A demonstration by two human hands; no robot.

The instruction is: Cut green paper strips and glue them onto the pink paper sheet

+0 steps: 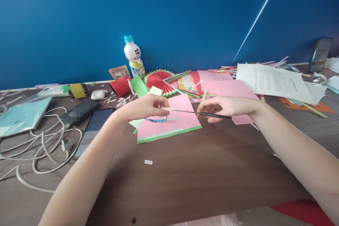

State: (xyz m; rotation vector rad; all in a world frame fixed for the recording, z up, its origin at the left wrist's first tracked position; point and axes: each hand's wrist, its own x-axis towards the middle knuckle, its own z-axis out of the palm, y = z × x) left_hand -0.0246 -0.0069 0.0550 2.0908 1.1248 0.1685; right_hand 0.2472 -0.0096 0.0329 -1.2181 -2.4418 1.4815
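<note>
Scissors (215,115) in right hand (221,105), pale strip (166,108) in left hand (143,106)

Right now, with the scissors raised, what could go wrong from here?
The scissors in the right hand point at the left hand, so a slip could nick its fingertips. The narrow pale strip is pinched near its end and might twist or drop. The loose-looking pink sheet below could get snagged if the blades dip.
</note>
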